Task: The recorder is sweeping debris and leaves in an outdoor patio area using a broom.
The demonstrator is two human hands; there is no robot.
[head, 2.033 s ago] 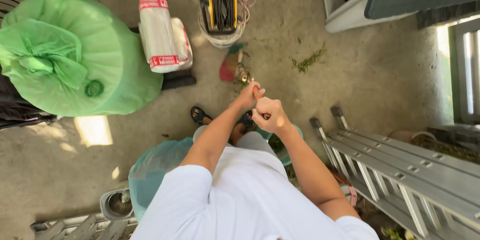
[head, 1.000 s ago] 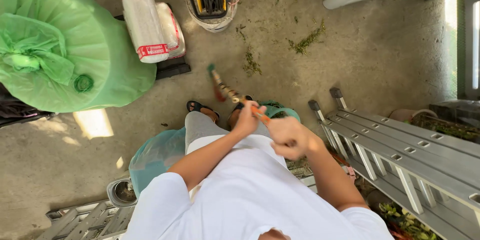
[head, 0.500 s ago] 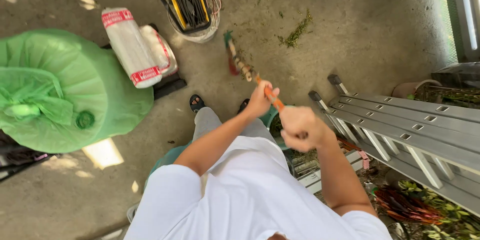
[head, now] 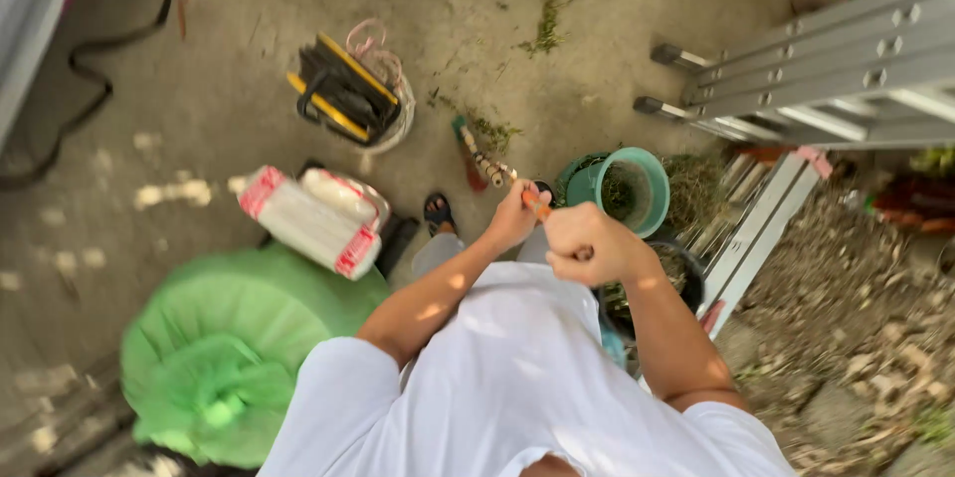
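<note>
Orange handle of the broom [head: 535,202] runs through both my fists: my left hand [head: 512,221] wraps it lower down, my right hand [head: 587,245] is clenched around its upper end, closer to my chest. From my left hand the shaft slants away up and left, its banded part [head: 487,167] leading to the red and green head [head: 466,144] on the concrete floor [head: 199,89], beside a small clump of green clippings [head: 492,129].

Compared with half a second ago, my view has swung round: the aluminium ladder [head: 816,79] now lies along the upper right instead of the lower right, the green bag [head: 239,348] has dropped to the lower left, and the teal bucket [head: 637,189], barely seen before, sits open just right of my hands. My grip on the broom is unchanged.

I count one broom, one ladder, one teal bucket, one green bag, two white rolled packs with red ends [head: 313,213] lying side by side, and one yellow and black cable reel [head: 343,94] in a pale pail. One sandalled foot [head: 439,210] shows below my left hand.
</note>
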